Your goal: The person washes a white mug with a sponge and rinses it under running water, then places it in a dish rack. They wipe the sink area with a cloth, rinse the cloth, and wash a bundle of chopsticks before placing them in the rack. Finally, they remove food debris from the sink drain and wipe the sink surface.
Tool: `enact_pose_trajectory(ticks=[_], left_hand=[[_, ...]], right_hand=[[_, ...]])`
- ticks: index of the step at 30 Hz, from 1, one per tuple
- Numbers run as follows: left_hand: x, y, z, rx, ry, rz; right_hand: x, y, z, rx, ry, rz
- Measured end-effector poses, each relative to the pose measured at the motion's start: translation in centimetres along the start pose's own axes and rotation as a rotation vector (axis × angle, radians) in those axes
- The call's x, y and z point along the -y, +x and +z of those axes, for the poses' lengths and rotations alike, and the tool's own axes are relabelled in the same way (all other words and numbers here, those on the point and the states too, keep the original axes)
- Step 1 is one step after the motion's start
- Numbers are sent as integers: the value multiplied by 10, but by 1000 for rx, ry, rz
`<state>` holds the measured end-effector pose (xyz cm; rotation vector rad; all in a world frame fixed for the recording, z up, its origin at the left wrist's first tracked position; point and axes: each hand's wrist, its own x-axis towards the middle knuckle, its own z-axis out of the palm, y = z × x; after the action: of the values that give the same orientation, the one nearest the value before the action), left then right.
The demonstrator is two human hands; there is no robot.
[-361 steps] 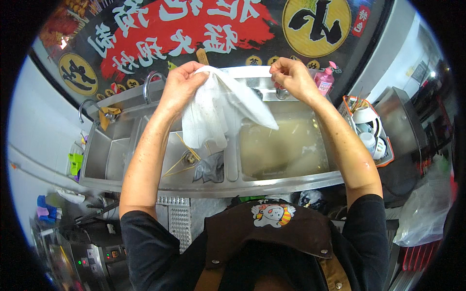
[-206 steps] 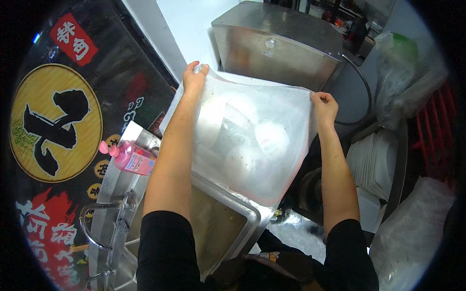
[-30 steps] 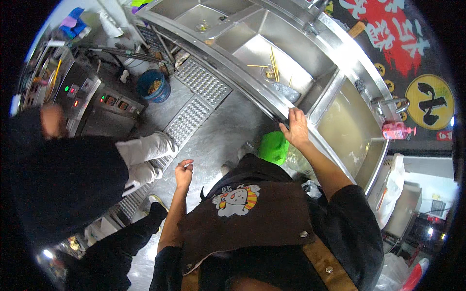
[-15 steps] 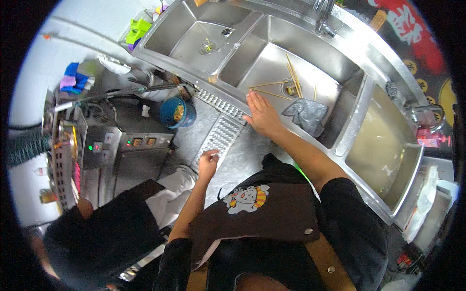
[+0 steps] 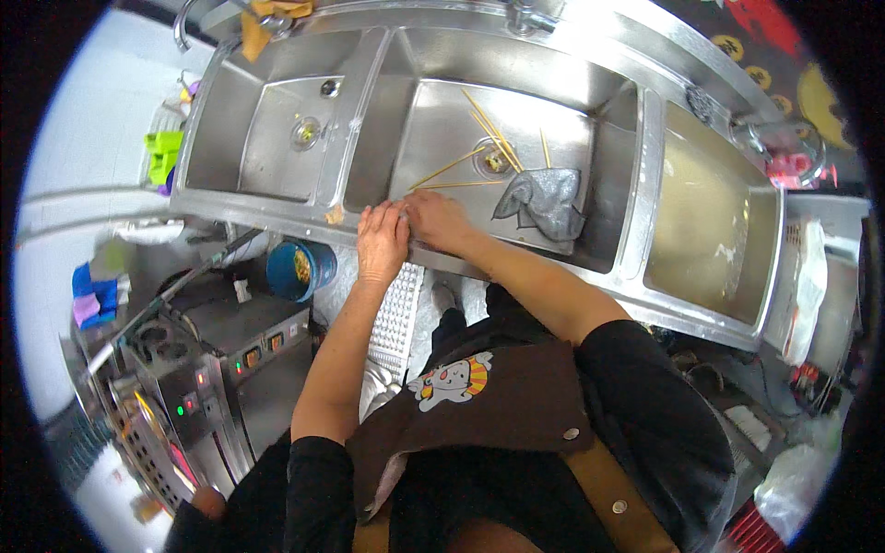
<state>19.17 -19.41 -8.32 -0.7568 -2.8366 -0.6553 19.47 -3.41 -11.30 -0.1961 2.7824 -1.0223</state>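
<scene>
At the front rim of the middle sink basin (image 5: 415, 115) my two hands meet. My left hand (image 5: 382, 244) lies over the rim with its fingers laid forward, and I see nothing held in it. Close against it is my right hand (image 5: 441, 221), back upward; its fingertips are partly hidden beside the left hand, so a grip does not show. Just beyond, in the basin, several thin wooden sticks (image 5: 498, 143) lie scattered around the drain (image 5: 491, 162). A crumpled grey cloth (image 5: 544, 203) rests to the right of them.
The left basin (image 5: 277, 175) has bits of food at its drain. Cloudy water (image 5: 705, 212) fills the right basin. Below the sink stand a blue bucket (image 5: 318, 272) with food scraps and a metal appliance (image 5: 263, 350) with lit switches. A faucet (image 5: 530, 17) rises at the back.
My left hand has come up from beside my body to the sink rim, next to my right hand. The view has turned left; the person beside me has mostly left the picture.
</scene>
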Motion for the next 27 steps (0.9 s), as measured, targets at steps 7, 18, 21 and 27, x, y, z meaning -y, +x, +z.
enact_pose_trajectory(ticks=[7, 18, 21, 27], left_hand=[[0, 16, 0, 47, 48, 78], [4, 14, 0, -7, 47, 160], [6, 8, 5, -49, 35, 164], [2, 13, -3, -29, 84, 238]], right_hand=[[-186, -47, -37, 263, -164, 807], [-176, -35, -30, 266, 646, 712], [-164, -33, -69, -59, 1026, 806], [-177, -70, -99, -635, 977, 610]])
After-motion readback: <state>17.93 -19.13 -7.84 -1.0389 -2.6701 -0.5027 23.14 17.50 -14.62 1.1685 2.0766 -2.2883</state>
